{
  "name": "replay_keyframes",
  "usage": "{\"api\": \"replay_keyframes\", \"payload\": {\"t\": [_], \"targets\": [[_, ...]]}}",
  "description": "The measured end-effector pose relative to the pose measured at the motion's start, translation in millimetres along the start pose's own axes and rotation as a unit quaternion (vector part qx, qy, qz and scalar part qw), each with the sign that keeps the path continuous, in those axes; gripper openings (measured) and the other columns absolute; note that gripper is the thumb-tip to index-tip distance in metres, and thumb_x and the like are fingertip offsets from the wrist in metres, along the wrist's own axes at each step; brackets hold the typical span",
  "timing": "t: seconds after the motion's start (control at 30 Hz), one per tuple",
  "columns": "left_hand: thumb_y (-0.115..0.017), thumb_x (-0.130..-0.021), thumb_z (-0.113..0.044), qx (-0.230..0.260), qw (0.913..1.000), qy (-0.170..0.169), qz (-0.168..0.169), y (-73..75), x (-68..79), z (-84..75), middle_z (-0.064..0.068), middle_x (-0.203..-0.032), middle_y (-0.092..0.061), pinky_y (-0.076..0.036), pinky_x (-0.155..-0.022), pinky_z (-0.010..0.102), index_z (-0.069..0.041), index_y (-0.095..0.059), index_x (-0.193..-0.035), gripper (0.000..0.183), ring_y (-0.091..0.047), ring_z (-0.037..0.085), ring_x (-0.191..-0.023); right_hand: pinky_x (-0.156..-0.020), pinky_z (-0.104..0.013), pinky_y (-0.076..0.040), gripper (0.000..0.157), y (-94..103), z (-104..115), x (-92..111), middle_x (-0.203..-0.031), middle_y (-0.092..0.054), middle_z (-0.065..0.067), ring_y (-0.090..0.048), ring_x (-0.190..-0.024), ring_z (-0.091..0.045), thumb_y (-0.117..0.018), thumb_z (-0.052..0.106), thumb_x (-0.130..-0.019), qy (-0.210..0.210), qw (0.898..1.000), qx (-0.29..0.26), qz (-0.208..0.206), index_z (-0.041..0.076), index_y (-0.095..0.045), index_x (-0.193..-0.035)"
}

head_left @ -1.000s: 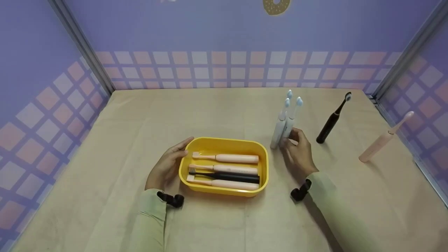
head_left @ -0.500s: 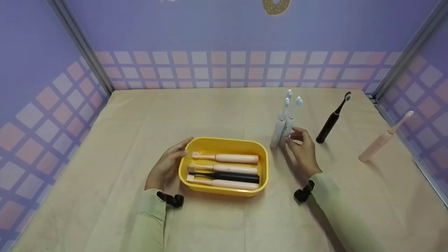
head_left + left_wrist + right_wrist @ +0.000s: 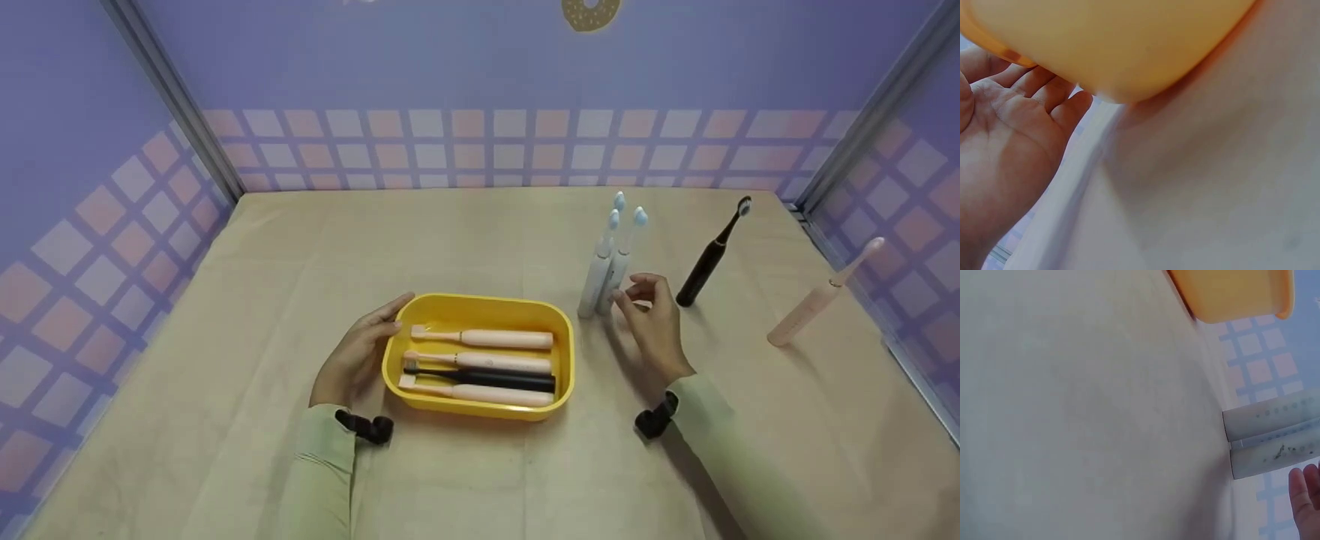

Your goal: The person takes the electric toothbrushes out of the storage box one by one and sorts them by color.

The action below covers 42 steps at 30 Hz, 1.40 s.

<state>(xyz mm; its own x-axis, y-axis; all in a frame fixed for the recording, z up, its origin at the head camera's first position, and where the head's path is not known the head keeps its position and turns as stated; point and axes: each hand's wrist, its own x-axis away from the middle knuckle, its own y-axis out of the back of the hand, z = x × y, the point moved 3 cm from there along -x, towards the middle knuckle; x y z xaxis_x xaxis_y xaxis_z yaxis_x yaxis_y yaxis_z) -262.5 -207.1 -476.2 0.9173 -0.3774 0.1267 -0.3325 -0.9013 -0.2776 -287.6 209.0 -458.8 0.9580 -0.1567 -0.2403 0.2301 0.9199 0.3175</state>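
Note:
My left hand (image 3: 356,356) grips the left end of a yellow bin (image 3: 480,411), thumb over the rim and fingers along the outside. Lying inside are three pink electric toothbrushes (image 3: 506,339) and a black electric toothbrush (image 3: 517,381), heads to the left. To the right of the bin, three white electric toothbrushes (image 3: 594,285) stand upright in a tight cluster. Beside them is my right hand (image 3: 654,330), thumb and fingers loosely bent, holding nothing. The right wrist view has its fingertips (image 3: 1297,486) slightly apart from the nearest white handle (image 3: 1275,453).
Another black electric toothbrush (image 3: 703,271) stands upright right of my right hand. Farther right stands a pink one (image 3: 806,311). A beige cloth (image 3: 420,232) covers the table, with tile-patterned walls (image 3: 510,150) at the back and sides.
My right hand has drawn back slightly to the right, away from the white toothbrushes, which stay standing. The left hand and the bin have not moved.

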Motion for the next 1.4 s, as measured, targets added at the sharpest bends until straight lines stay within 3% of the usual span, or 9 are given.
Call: {"api": "replay_keyframes", "payload": {"t": [0.27,0.43,0.67,0.83,1.07,1.4], "targets": [[-0.042,-0.100,-0.011,0.011,0.9999,-0.001,-0.003,0.1,-0.2,0.5,0.000,-0.158,-0.027,-0.035,-0.113,0.033,-0.018,-0.031,-0.152,0.054,-0.033,0.019,-0.143,-0.091,-0.022,-0.049,0.035,-2.7,11.4,3.9,-0.106,-0.055,-0.006,-0.055,-0.099,-0.012,-0.062,0.018,-0.093,0.027,1.000,0.000,0.005,0.004,-0.050,-0.123],[-0.042,-0.101,-0.011,0.011,0.9999,0.002,-0.001,0.1,-0.1,0.2,0.000,-0.158,-0.026,-0.036,-0.113,0.033,-0.019,-0.030,-0.152,0.053,-0.033,0.020,-0.142,-0.089,-0.019,-0.050,0.032,-3.5,22.1,5.3,-0.106,-0.059,-0.009,-0.056,-0.098,-0.009,-0.062,0.013,-0.093,0.068,0.998,-0.007,0.009,0.000,-0.053,-0.120],[-0.035,-0.101,-0.005,-0.009,0.9995,-0.015,0.025,0.3,-1.6,-4.4,0.007,-0.161,-0.017,-0.036,-0.113,0.037,-0.010,-0.019,-0.155,0.056,-0.029,0.030,-0.143,-0.079,-0.010,-0.050,0.027,-7.4,47.6,11.2,-0.102,-0.061,-0.019,-0.056,-0.090,-0.006,-0.063,0.003,-0.090,0.100,0.995,-0.011,0.012,-0.008,-0.058,-0.114],[-0.034,-0.101,-0.004,-0.004,0.9994,-0.016,0.030,-0.8,-1.2,-5.0,0.006,-0.162,-0.014,-0.031,-0.115,0.038,-0.009,-0.017,-0.155,0.057,-0.025,0.028,-0.145,-0.078,-0.010,-0.051,0.026,-10.3,70.6,22.9,-0.105,-0.061,-0.023,-0.058,-0.092,-0.011,-0.061,-0.001,-0.090,0.105,0.994,-0.008,0.041,-0.012,-0.057,-0.114],[-0.038,-0.101,-0.006,0.005,0.9997,-0.016,0.020,-0.7,-1.6,-3.4,0.004,-0.161,-0.017,-0.031,-0.115,0.037,-0.010,-0.021,-0.154,0.056,-0.025,0.025,-0.146,-0.078,-0.010,-0.052,0.027,-19.9,58.8,16.3,-0.104,-0.065,-0.016,-0.061,-0.092,-0.012,-0.065,0.004,-0.089,0.119,0.991,-0.018,0.061,-0.003,-0.062,-0.115],[-0.038,-0.100,-0.004,0.007,0.9996,-0.017,0.019,-0.6,-2.1,-2.8,0.003,-0.162,-0.015,-0.029,-0.116,0.035,-0.010,-0.021,-0.154,0.057,-0.023,0.023,-0.146,-0.080,-0.014,-0.054,0.030,-30.5,76.2,20.3,-0.106,-0.066,-0.012,-0.063,-0.094,-0.015,-0.067,0.010,-0.089,0.149,0.980,0.014,0.131,0.002,-0.063,-0.118]]}}
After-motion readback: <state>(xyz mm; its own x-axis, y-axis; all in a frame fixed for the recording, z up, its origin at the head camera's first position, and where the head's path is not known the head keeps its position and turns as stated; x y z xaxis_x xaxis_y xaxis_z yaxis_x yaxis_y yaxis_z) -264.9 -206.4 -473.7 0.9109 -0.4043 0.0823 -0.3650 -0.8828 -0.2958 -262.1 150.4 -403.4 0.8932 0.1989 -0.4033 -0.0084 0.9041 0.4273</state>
